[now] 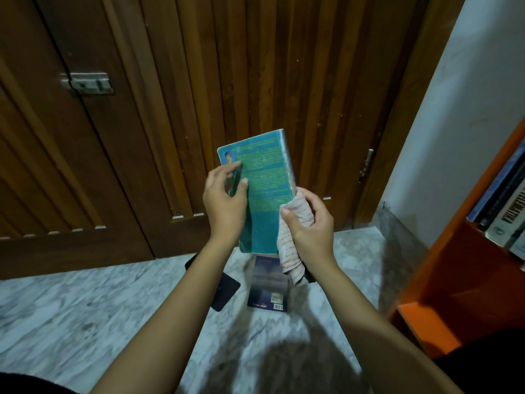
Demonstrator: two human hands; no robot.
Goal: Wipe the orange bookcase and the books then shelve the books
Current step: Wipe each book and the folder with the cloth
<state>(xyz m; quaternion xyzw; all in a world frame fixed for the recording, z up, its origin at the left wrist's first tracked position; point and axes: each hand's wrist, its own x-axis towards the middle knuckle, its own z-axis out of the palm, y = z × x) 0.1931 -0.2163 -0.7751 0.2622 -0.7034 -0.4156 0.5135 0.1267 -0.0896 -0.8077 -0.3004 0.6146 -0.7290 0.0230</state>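
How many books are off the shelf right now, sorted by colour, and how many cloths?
Teal book, held in the left hand: 1
Dark blue book, on the floor: 1
Black book, on the floor: 1
Striped cloth, in the right hand: 1
Total: 4

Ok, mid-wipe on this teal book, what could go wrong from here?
The left hand holds the teal book only by its edge, so a firm push from the cloth in the right hand could twist it loose. It might drop onto the blue book on the floor. The cloth's hanging tail may drag there.
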